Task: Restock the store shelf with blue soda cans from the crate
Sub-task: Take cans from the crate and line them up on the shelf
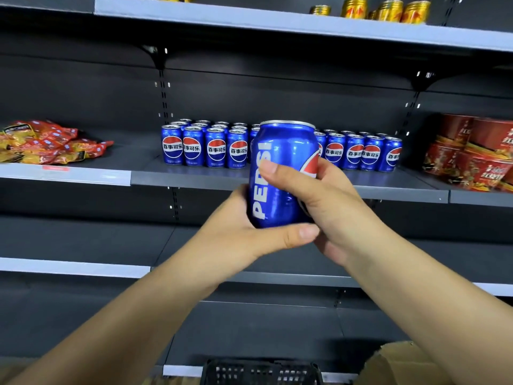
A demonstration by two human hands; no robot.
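Observation:
Both hands hold one blue soda can (280, 162) upright in front of the middle shelf (194, 177). My left hand (249, 234) cups its bottom, thumb curled under the base. My right hand (319, 195) grips its right side, thumb across the front over the white lettering. Behind the can, several blue soda cans (205, 147) stand in rows on the shelf's left part, and more blue cans (361, 152) stand to the right. The can in my hands hides the gap between the two groups. The black crate (261, 372) shows at the bottom edge.
Red and yellow snack bags (44, 143) lie on the shelf at left. Red cups (472, 154) are stacked at right. Gold cans (385, 11) stand on the top shelf. A cardboard box (399, 365) sits at bottom right. Lower shelves are dark.

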